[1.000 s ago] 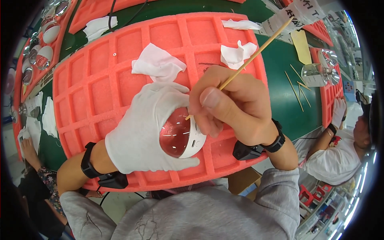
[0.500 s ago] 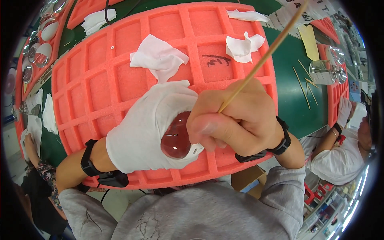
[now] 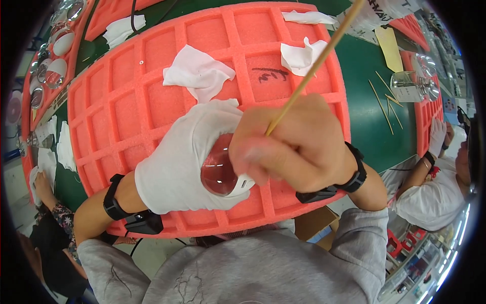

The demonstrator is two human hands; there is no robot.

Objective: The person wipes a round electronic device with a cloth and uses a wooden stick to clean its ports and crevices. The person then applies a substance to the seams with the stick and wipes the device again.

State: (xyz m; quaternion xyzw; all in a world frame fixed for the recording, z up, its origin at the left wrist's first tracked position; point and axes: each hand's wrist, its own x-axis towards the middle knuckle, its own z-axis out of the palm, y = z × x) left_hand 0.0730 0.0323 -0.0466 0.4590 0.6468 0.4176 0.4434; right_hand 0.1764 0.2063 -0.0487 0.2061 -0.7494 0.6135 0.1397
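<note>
My left hand [image 3: 174, 159], in a white cloth glove, is closed around a clear, round glass globe [image 3: 216, 172] with a white slotted piece [image 3: 244, 183] on its right side. The red foam shows through the glass. My bare right hand [image 3: 296, 144] pinches a thin wooden stick [image 3: 319, 61] against the globe's right edge. The stick slants up to the right, and its lower end is hidden by my fingers. Beneath both hands lies a red foam tray [image 3: 139, 96] with square compartments. A crumpled white cloth [image 3: 197, 73] rests on it just beyond my left hand.
Another white cloth [image 3: 298, 58] lies at the tray's far right. Loose wooden sticks [image 3: 382, 106] and a clear glass vessel [image 3: 407, 87] are on the green table [image 3: 364, 137] to the right. Co-workers sit at both sides, one with a gloved hand [image 3: 436, 137]. Glass globes [image 3: 54, 71] fill a tray at left.
My right hand has shifted slightly left, with the stick, closer over the globe. My left hand and the globe have moved a little left too. The grips look the same.
</note>
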